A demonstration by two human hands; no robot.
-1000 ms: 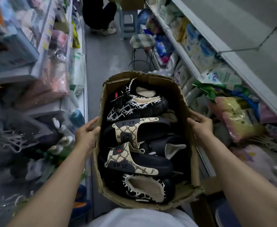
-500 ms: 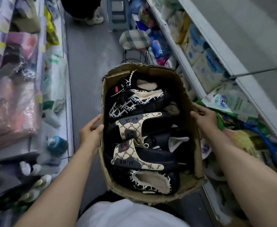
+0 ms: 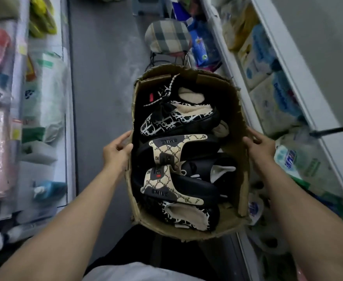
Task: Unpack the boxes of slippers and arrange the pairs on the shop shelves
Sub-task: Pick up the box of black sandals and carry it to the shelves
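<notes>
A torn open cardboard box (image 3: 236, 110) hangs in front of me above the aisle floor. My left hand (image 3: 117, 152) grips its left wall and my right hand (image 3: 260, 144) grips its right wall. Inside lie several slippers: black slides with beige patterned "SMILE" straps (image 3: 172, 147), black fleece-lined slippers with white print (image 3: 178, 118), and another of that kind at the near end (image 3: 189, 216).
Shop shelves packed with bagged goods run along the left (image 3: 69, 110) and right (image 3: 286, 57) of a narrow grey aisle (image 3: 105, 78). A stool with a plaid cushion (image 3: 168, 35) stands just beyond the box. Packs spill onto the floor at lower right.
I have carried the box forward along the aisle; the plaid stool is now closer and the far person has left the view. Both hands keep their hold.
</notes>
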